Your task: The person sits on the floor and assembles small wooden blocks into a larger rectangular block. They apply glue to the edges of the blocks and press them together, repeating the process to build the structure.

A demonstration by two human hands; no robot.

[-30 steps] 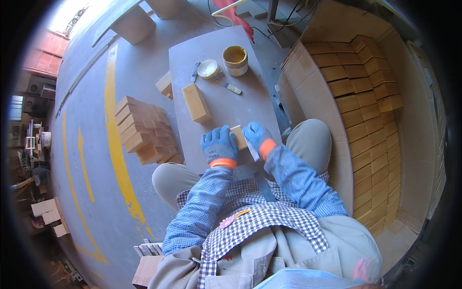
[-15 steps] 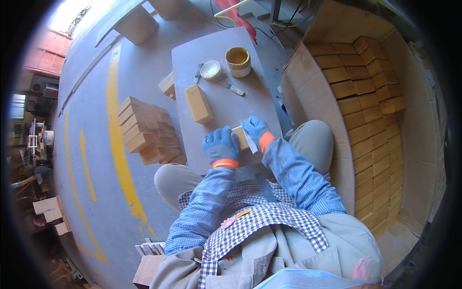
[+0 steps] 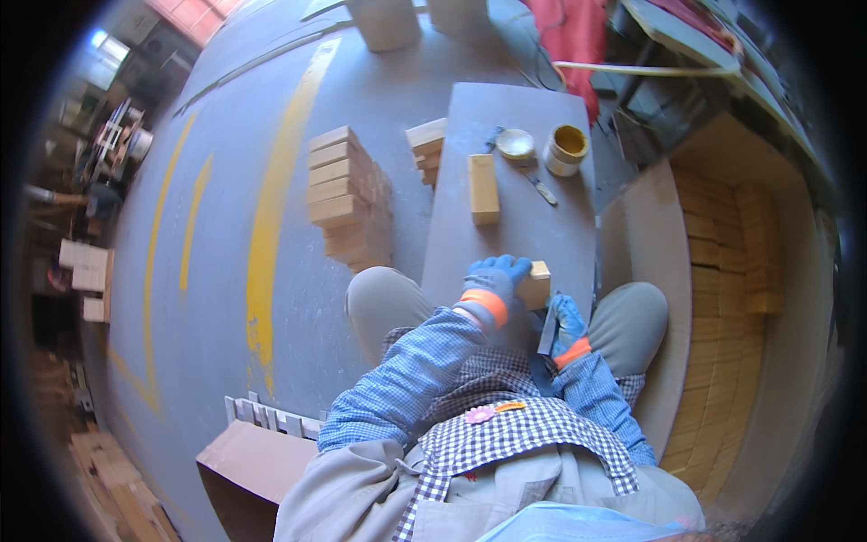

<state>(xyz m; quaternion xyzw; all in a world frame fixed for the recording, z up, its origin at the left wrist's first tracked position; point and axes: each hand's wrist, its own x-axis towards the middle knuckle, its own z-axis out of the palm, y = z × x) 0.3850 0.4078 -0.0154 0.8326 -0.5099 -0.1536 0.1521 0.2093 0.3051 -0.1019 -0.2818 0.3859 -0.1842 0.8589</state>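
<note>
A pale wooden block (image 3: 535,289) is at the near edge of the low grey table (image 3: 515,244), tilted up on end. My left hand (image 3: 498,280), in a blue glove with an orange cuff, has its fingers closed over the block's left side and top. Just to the right and nearer my body, my right hand (image 3: 567,327) is closed on a flat grey strip (image 3: 547,331); its exact kind does not show. The strip hangs downward, apart from the block. Farther up the table lies another wooden block (image 3: 484,191).
Beyond sit a tin of yellow-brown paste (image 3: 565,161), a lid with pale paste (image 3: 516,144) and a putty knife (image 3: 543,189). Stacked blocks (image 3: 348,194) stand on the floor at left. A large carton (image 3: 646,226) of blocks stands right; another carton (image 3: 257,456) is at lower left.
The view has swung left, so the table appears farther right. The block has been tipped up from lying flat, and my right hand with the strip has drawn back from it.
</note>
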